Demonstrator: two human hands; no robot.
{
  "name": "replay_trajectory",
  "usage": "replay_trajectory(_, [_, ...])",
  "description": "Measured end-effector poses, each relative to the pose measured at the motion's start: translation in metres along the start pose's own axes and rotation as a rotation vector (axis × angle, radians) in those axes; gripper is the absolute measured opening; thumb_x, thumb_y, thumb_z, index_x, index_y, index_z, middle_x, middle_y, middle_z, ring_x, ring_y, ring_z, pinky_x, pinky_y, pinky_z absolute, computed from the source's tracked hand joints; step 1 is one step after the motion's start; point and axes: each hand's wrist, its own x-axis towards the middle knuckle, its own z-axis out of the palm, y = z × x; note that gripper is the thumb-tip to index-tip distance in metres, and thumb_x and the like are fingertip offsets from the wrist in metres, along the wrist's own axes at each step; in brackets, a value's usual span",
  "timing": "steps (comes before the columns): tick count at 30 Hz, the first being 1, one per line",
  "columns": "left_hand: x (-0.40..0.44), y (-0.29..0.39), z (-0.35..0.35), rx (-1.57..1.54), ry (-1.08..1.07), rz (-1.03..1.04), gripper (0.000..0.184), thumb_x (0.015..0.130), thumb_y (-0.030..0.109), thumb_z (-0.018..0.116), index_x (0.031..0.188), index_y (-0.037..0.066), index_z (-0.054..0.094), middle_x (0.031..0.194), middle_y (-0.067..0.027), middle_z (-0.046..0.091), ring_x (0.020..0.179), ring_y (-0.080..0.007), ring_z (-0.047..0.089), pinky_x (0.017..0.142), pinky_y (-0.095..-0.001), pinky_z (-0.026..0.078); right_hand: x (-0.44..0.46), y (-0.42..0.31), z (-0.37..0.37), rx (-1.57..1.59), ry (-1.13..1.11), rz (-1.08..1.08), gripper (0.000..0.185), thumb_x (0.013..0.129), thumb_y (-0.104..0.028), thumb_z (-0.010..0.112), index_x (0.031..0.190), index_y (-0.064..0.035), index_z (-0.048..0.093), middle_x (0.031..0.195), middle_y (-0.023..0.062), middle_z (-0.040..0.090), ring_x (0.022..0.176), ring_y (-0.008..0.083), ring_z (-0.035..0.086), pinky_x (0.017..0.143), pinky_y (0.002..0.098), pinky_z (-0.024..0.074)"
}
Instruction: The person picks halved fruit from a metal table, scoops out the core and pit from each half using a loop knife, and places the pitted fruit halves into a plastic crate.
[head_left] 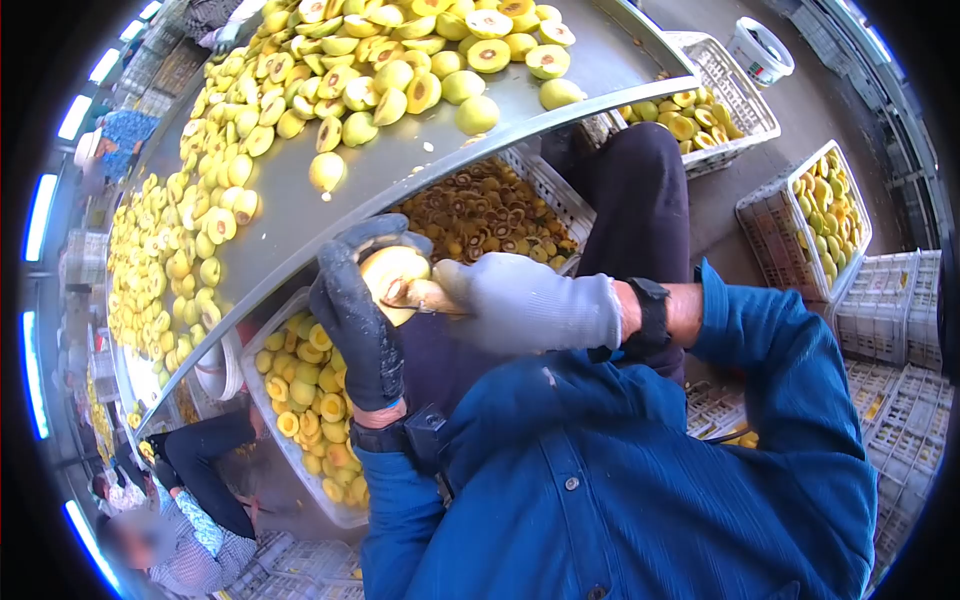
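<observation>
Yellow fruit (385, 268), likely firm but slippery, is calling for rim support; your curled left hand (350, 305) is cradling it, your right hand's (540, 303) grip reading unclear.

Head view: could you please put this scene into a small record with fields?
Left hand: dark glove, holding a fruit
Right hand: pale glove, at the fruit; its grip is unclear
Table: metal, bearing many fruit halves
Left crate: filled with yellow halves
Right crate: holding fruit
Bucket: white, on the floor
</observation>
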Motion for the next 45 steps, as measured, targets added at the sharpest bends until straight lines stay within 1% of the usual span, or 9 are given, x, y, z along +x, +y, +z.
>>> replay_trajectory(10, [-0.007, -0.015, 0.005, -0.163, 0.093, 0.149, 0.056, 0.103, 0.043, 0.033, 0.1, -0.005, 0.062, 0.09, -0.0144, 0.068, 0.078, -0.0231, 0.067, 0.075, -0.0348, 0.055, -0.007, -0.012, 0.0, 0.142, 0.054, -0.026, 0.019, 0.086, -0.017, 0.061, 0.092, 0.0004, 0.058, 0.072, 0.0234, 0.063, 0.07, 0.0417, 0.065, 0.059, 0.0465, 0.0504])
replay_trajectory(18, [0.001, -0.005, 0.001, 0.21, -0.077, 0.241, 0.053, 0.104, 0.039, 0.033, 0.096, -0.003, 0.063, 0.086, -0.0142, 0.068, 0.076, -0.0237, 0.067, 0.074, -0.0349, 0.055, -0.002, 0.006, 0.011, 0.143, 0.048, -0.052, 0.019, 0.083, -0.016, 0.062, 0.094, -0.0009, 0.056, 0.066, 0.0182, 0.06, 0.061, 0.0342, 0.064, 0.056, 0.0441, 0.0487])
replay_trajectory(26, [-0.005, -0.017, 0.006, -0.258, -0.046, 0.099, 0.065, 0.102, 0.054, 0.03, 0.097, -0.003, 0.061, 0.082, -0.0187, 0.067, 0.071, -0.026, 0.066, 0.069, -0.037, 0.056, -0.008, -0.015, -0.018, 0.624, -0.403, 0.452, 0.022, 0.081, -0.014, 0.059, 0.095, 0.0019, 0.06, 0.073, 0.0079, 0.062, 0.067, 0.0151, 0.06, 0.061, 0.0335, 0.0487])
replay_trajectory(32, [-0.006, -0.015, 0.01, -0.254, -0.038, 0.079, 0.07, 0.1, 0.061, 0.028, 0.096, -0.001, 0.059, 0.077, -0.0181, 0.065, 0.068, -0.0261, 0.064, 0.064, -0.0369, 0.055, -0.01, -0.001, 0.004, 0.382, -0.09, 0.035, 0.02, 0.083, -0.019, 0.062, 0.09, -0.0003, 0.062, 0.07, 0.0041, 0.062, 0.064, 0.0121, 0.059, 0.058, 0.0315, 0.0477])
replay_trajectory(34, [-0.01, -0.018, 0.012, -0.394, -0.019, 0.025, 0.069, 0.099, 0.062, 0.029, 0.094, 0.0, 0.059, 0.075, -0.0171, 0.064, 0.066, -0.0263, 0.064, 0.063, -0.0366, 0.055, -0.007, 0.0, 0.003, 0.575, -0.285, 0.183, 0.02, 0.083, -0.018, 0.063, 0.091, -0.0002, 0.063, 0.07, 0.0042, 0.062, 0.065, 0.0113, 0.06, 0.059, 0.0316, 0.048])
replay_trajectory(36, [-0.011, -0.03, 0.005, -0.579, -0.144, 0.023, 0.047, 0.099, 0.045, 0.042, 0.112, 0.001, 0.053, 0.096, -0.0109, 0.061, 0.082, -0.0229, 0.061, 0.076, -0.0344, 0.054, -0.004, 0.004, 0.001, 0.669, -0.411, 0.294, 0.019, 0.082, -0.016, 0.063, 0.091, 0.0006, 0.063, 0.072, 0.0048, 0.064, 0.068, 0.0107, 0.061, 0.06, 0.0313, 0.0487])
replay_trajectory(39, [-0.014, -0.045, 0.01, -0.724, -0.079, -0.077, 0.045, 0.1, 0.043, 0.045, 0.122, 0.004, 0.052, 0.105, -0.0095, 0.061, 0.092, -0.0228, 0.06, 0.083, -0.0365, 0.053, 0.004, 0.022, 0.016, 0.534, -0.205, 0.051, 0.019, 0.085, -0.017, 0.062, 0.092, 0.0002, 0.063, 0.07, 0.0046, 0.063, 0.067, 0.0118, 0.061, 0.06, 0.0321, 0.0493])
replay_trajectory(43, [-0.009, -0.084, 0.014, -0.743, 0.049, -0.252, 0.054, 0.098, 0.054, 0.043, 0.122, 0.007, 0.056, 0.103, -0.0112, 0.063, 0.091, -0.0251, 0.061, 0.082, -0.0383, 0.054, 0.018, 0.04, 0.031, 0.158, -0.018, 0.089, 0.024, 0.083, -0.021, 0.063, 0.095, -0.0002, 0.061, 0.077, 0.0227, 0.065, 0.072, 0.0391, 0.065, 0.067, 0.0455, 0.0503])
replay_trajectory(45, [-0.011, -0.106, 0.013, -0.784, 0.07, -0.332, 0.057, 0.098, 0.057, 0.042, 0.121, 0.008, 0.057, 0.102, -0.0119, 0.065, 0.089, -0.0258, 0.062, 0.08, -0.0387, 0.054, 0.022, 0.049, 0.04, 0.083, 0.006, 0.069, 0.024, 0.087, -0.025, 0.062, 0.094, -0.0024, 0.059, 0.074, 0.0222, 0.064, 0.07, 0.0422, 0.063, 0.064, 0.0481, 0.0495])
